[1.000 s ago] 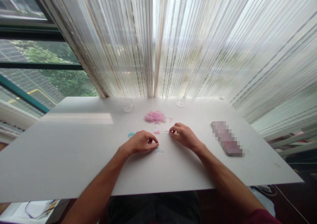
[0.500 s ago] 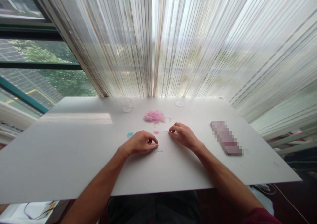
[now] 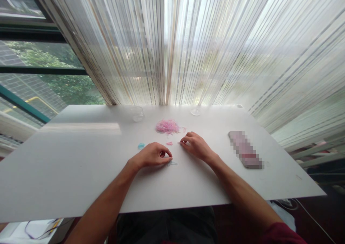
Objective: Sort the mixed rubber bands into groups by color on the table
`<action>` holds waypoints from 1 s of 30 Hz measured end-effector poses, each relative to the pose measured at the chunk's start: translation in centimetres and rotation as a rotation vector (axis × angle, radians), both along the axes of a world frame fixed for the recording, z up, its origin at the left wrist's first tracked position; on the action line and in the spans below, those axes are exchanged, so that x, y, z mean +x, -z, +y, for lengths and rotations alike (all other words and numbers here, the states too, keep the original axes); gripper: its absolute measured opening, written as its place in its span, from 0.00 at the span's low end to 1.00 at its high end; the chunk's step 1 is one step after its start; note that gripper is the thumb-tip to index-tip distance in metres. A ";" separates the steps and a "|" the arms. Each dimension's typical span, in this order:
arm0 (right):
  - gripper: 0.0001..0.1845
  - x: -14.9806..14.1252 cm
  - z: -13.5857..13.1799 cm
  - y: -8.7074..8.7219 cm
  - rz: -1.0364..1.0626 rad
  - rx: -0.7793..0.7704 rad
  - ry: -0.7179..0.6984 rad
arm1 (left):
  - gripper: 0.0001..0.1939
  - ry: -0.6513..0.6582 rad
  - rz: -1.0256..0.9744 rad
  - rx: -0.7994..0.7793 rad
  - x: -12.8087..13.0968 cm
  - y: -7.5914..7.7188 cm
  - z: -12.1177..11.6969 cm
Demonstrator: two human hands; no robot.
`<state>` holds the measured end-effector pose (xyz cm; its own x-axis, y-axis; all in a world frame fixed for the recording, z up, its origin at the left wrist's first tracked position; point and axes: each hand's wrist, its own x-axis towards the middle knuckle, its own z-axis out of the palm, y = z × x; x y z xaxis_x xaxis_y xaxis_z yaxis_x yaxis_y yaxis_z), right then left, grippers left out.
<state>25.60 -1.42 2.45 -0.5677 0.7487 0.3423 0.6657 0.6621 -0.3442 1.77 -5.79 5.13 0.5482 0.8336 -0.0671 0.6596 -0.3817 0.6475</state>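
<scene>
Both hands reach in over a white table (image 3: 67, 172), the forearms angled inward from the near edge. The left hand (image 3: 152, 154) is narrowed, thumb and index fingertip close together just beside a pale grey-blue loop (image 3: 174, 163); we cannot tell whether the tips grip any of it. The right hand (image 3: 196, 145), slightly farther away, is also narrow, its fingertips at a tiny pale pink strip (image 3: 179, 142). Whether they hold it or only touch it, we cannot tell. Such fingertip poses seem suited to pieces this thin, and the low wrists probably steady them.

Beyond the hands, near the middle, we see a loose pile of thin pink bands (image 3: 167, 126). A small pink cluster (image 3: 169, 143) sits between pile and hands, and a turquoise cluster (image 3: 141, 146) lies to the left, just past the left hand. The separate groups likely make the colours easy to pick out, all within short reach. At the far side stand a clear round container (image 3: 138, 114), left, and a shallow clear dish or lid (image 3: 195, 112), right. A pixelated, phone-shaped object (image 3: 245, 150) lies well to the right, perhaps set there to leave elbow room.
</scene>
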 end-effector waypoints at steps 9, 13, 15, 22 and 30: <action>0.05 0.0 -0.1 -0.1 0.010 0.000 0.007 | 0.13 0.038 -0.018 -0.088 -0.7 -0.1 0.2; 0.05 0.0 -0.2 -0.4 0.037 -0.006 0.020 | 0.14 0.058 -0.002 -0.133 -0.7 -0.3 0.1; 0.05 0.0 -0.5 -0.6 0.071 -0.021 0.015 | 0.15 0.060 0.005 -0.139 -0.7 -0.3 0.1; 0.05 -0.5 -2.1 -1.3 0.142 -0.166 -0.173 | 0.12 0.060 0.028 -0.131 -0.6 -0.2 0.1; 0.06 -0.2 -2.7 -2.0 0.109 -0.284 -0.269 | 0.11 0.055 0.016 -0.126 -0.9 -0.5 0.2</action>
<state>25.42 -4.14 4.46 -0.7284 0.6517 0.2118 0.4311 0.6761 -0.5976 0.86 -5.59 5.66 0.5907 0.7869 -0.1785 0.6508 -0.3339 0.6819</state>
